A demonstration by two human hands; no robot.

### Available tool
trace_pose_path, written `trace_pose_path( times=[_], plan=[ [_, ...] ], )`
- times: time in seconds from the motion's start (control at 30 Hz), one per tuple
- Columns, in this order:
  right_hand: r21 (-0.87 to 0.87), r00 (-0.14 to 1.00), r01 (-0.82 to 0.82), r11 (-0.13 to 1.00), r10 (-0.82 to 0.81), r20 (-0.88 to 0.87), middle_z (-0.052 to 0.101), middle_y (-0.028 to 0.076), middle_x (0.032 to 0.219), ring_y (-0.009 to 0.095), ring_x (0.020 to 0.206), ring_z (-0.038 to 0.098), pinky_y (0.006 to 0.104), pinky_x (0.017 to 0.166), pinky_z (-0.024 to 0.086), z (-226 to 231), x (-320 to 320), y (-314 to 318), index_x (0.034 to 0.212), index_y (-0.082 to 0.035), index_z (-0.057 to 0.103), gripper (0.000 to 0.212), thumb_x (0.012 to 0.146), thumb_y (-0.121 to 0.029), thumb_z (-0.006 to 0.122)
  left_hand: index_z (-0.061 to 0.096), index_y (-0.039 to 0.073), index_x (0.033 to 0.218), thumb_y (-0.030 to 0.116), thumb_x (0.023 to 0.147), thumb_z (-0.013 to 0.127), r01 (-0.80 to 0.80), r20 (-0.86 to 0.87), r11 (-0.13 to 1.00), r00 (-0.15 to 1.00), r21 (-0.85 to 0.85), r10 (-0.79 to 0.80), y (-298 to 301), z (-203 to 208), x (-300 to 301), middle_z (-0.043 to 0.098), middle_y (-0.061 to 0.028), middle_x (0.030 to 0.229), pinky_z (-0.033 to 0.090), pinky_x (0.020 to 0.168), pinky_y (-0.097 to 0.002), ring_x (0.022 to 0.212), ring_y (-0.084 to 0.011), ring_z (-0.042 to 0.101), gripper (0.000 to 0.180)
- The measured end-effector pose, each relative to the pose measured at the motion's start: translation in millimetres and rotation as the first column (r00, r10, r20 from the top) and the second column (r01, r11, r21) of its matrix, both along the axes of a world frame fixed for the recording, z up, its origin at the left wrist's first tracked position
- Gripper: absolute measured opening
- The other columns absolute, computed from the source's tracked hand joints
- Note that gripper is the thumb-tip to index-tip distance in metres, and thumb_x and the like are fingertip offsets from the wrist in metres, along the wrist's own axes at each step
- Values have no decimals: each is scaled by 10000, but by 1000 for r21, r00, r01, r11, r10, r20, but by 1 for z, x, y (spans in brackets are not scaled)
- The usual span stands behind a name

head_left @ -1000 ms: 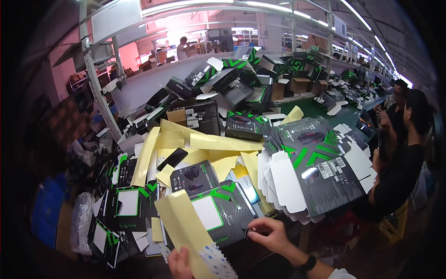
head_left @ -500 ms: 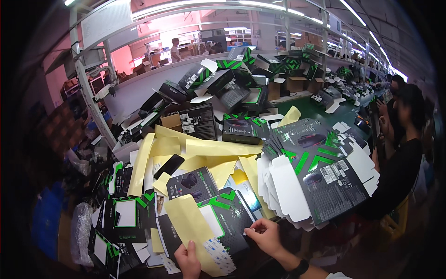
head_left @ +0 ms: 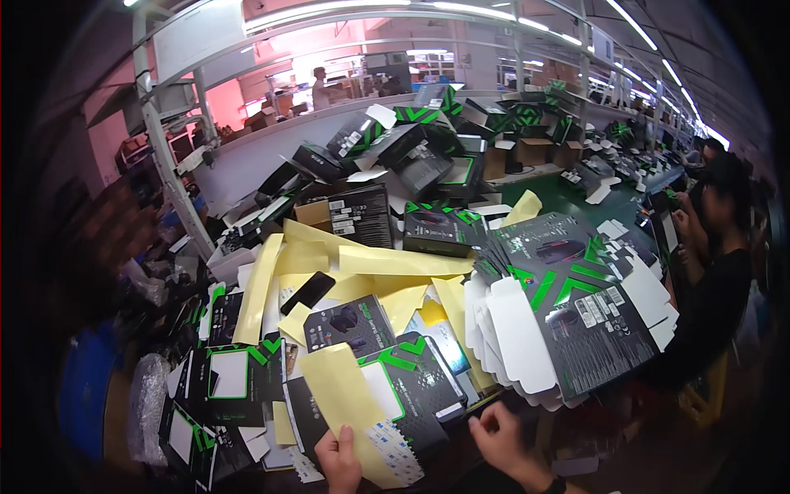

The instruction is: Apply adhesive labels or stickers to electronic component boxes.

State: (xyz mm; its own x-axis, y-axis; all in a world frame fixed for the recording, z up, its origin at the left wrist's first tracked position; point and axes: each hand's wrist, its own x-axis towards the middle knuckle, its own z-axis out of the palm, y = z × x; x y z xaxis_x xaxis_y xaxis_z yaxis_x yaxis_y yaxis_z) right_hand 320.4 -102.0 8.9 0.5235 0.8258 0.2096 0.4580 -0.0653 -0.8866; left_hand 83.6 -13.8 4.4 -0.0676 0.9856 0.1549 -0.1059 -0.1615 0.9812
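My left hand (head_left: 339, 463) is closed on the lower end of a yellow backing sheet (head_left: 339, 380). Small white adhesive tabs with blue marks (head_left: 397, 451) cover the sheet's lower right part. Beneath the sheet lies a flat black-and-green carton blank (head_left: 424, 387) with a white window area; a small white piece (head_left: 451, 412) shows on its right edge. Just right of that edge, apart from the blank, my right hand (head_left: 504, 440) has curled fingers; whether anything small is between them is hidden. Behind the sheet is another dark printed carton panel (head_left: 350, 325).
A stack of flat cartons (head_left: 588, 346) with white flaps stands at right. A black phone (head_left: 308, 292) lies among loose yellow sheets (head_left: 403, 262). Folded cartons (head_left: 415, 165) pile up at the back. More blanks (head_left: 239, 375) lie at left. Another person (head_left: 720, 263) is at far right.
My right hand has drawn away from the blank's right edge, moving right and down. My left hand still holds the yellow sheet. The whole view has shifted slightly.
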Motion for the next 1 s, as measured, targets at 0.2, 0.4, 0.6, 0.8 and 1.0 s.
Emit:
trace_pose_path(
  times=[0.2, 0.4, 0.6, 0.8, 1.0],
  plan=[
    [280, 899, -429, 859, 436, 42, 619, 120, 746, 262, 616, 614, 329, 559, 492, 80, -59, 7, 932, -13, 627, 219, 771, -112, 739, 627, -75, 983, 179, 935, 569, 228, -212, 973, 953, 32, -217, -20, 15, -8, 660, -53, 841, 459, 637, -243, 726, -93, 586, 265],
    [349, 744, -605, 716, 664, -73, 631, 153, 790, 253, 653, 640, 316, 584, 501, 84, -64, 15, 1005, 23, 608, 189, 831, -45, 637, 633, -23, 861, 145, 949, 559, 229, 52, 968, 973, -97, -225, -50, 57, 6, 605, 7, 761, 425, 599, -248, 680, -77, 514, 203],
    [429, 708, -673, 602, 692, 141, 637, 160, 874, 305, 752, 641, 346, 661, 515, 68, -56, 14, 974, 32, 631, 179, 808, -29, 652, 633, -22, 923, 183, 958, 547, 318, 202, 930, 938, -185, -281, -51, 47, 2, 626, -8, 826, 450, 620, -237, 709, -86, 551, 225],
    [486, 722, -685, 543, 597, 350, 640, 157, 907, 327, 802, 631, 368, 691, 517, 72, -43, 32, 910, 18, 649, 170, 763, -43, 708, 597, -39, 1074, 147, 960, 511, 351, 453, 882, 872, -316, -185, -42, 39, -2, 659, -87, 941, 507, 686, -280, 770, -163, 625, 234],
    [403, 913, -337, 851, 400, -81, 663, 105, 744, 169, 638, 638, 278, 601, 502, 60, -33, 94, 800, -8, 630, 138, 792, -104, 729, 602, -71, 1036, 146, 958, 536, 199, 266, 966, 952, -165, -150, 0, 13, -14, 658, -100, 929, 502, 681, -293, 777, -182, 623, 240]
  ],
)
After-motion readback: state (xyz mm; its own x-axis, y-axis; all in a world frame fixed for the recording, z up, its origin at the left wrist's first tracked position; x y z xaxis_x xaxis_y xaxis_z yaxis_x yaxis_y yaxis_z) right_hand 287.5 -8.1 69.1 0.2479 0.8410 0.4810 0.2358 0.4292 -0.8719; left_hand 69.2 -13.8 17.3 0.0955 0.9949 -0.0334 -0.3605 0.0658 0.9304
